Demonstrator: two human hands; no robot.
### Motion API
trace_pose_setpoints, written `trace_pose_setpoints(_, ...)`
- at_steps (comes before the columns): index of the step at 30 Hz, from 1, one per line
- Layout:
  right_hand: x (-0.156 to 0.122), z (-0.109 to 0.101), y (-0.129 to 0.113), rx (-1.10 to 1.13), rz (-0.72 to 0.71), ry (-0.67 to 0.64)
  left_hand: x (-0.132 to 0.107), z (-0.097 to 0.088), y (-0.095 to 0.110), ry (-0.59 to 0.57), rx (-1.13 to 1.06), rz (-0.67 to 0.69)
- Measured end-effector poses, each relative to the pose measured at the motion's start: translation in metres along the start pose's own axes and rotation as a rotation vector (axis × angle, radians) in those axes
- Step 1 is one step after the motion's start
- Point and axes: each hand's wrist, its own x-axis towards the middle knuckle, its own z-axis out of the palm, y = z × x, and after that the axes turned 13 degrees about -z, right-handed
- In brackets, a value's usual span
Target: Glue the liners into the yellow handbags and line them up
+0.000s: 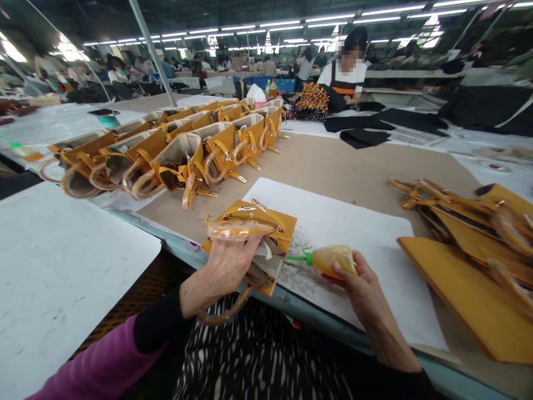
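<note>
My left hand [229, 265] is closed on a mustard-yellow handbag [287, 225] at the table's front edge, near its plastic-wrapped handle. The fingers are partly hidden behind the handle and inside the bag's opening. The bag is tilted, so its light lining and a small white tag show. A second handle hangs over the edge toward me. In my right hand [362, 280] is a soft squeeze bottle [333, 260] with yellowish contents and a green nozzle. The bottle lies nearly level, its tip pointing left at the bag's open side.
Rows of similar yellow handbags [179, 155] stand at the back left. Flat yellow bag pieces [466, 278] lie stacked at the right. White paper [333, 211] covers part of the brown tabletop [333, 161]. Across the table a person [345, 78] stands beside black pieces [366, 133].
</note>
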Motion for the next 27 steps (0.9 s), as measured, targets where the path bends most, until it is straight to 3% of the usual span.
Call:
trace_pose_setpoints(13, -0.022, 0.003, -0.003, 0.021, 0.058, -0.137, 0.001, -0.001, 0.001, -0.012, -0.058, 0.005)
trace_pose_setpoints(21, -0.024, -0.002, -0.010, -0.009, -0.027, -0.008, -0.002, 0.001, 0.000, -0.029, -0.051, -0.004)
trace_pose_setpoints(27, -0.029, 0.004, -0.004, -0.044, 0.010, -0.085, -0.001, 0.000, 0.001, -0.056, -0.014, -0.024)
